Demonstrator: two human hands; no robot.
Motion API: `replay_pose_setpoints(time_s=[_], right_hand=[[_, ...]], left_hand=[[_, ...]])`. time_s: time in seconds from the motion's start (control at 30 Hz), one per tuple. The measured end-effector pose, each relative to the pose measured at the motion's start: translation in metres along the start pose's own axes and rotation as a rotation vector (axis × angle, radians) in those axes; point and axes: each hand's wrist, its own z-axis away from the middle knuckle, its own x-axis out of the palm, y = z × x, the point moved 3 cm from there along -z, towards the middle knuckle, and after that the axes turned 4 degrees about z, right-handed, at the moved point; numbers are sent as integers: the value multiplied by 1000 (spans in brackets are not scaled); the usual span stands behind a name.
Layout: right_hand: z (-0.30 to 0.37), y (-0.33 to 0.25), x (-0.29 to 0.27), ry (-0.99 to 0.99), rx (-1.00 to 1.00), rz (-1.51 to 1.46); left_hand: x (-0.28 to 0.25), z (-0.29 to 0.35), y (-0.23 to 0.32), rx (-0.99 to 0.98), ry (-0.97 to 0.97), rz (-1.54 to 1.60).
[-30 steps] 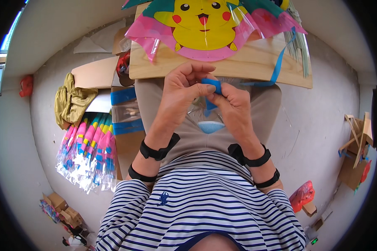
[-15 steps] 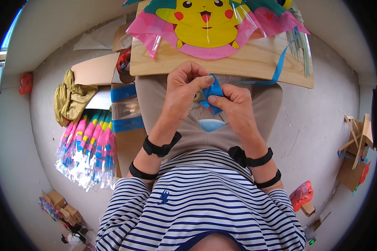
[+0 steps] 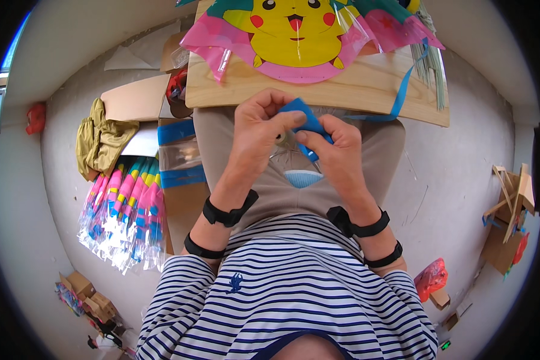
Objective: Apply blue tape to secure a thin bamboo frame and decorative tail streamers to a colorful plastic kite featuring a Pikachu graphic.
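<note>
A folded strip of blue film (image 3: 309, 118) is held between my two hands above my lap, just off the table's near edge. My left hand (image 3: 259, 126) pinches its upper left part between thumb and curled fingers. Lower down on the right, my right hand (image 3: 337, 144) grips it, thumb pressed on its front. A long blue ribbon (image 3: 404, 87) hangs over the table and runs behind my right hand; whether it joins the strip is hidden. On the table lies a plastic kite (image 3: 297, 45), pink and green with a yellow cartoon figure.
The wooden table (image 3: 234, 93) has thin pale sticks (image 3: 429, 72) at its right. At left stand a cardboard box (image 3: 183, 204) with blue tape, bundled kites in clear plastic (image 3: 126, 210) and an olive cloth (image 3: 105, 141). Wood scraps (image 3: 510, 204) lie far right.
The blue strip, crumpled with loose ends before, now looks flatter and more neatly folded. My left hand has shifted slightly left; the right fingers have closed further round the strip.
</note>
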Motion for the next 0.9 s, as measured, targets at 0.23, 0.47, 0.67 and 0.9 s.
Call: replay_pose_setpoints(time_s=[0.23,0.47,0.67,0.9], right_hand=[[-3,-4,-23,40,143,-358],[2,-17,-27,50,160,-419],[11,-15,-24,14,126,-314],[20,-24,-15,-34,69,-73]], left_hand=[[46,77,84,373,-637,381],[52,66,78,345,-793,495],[10,14,27,77,68,95],[23,9,19,11,-19,90]])
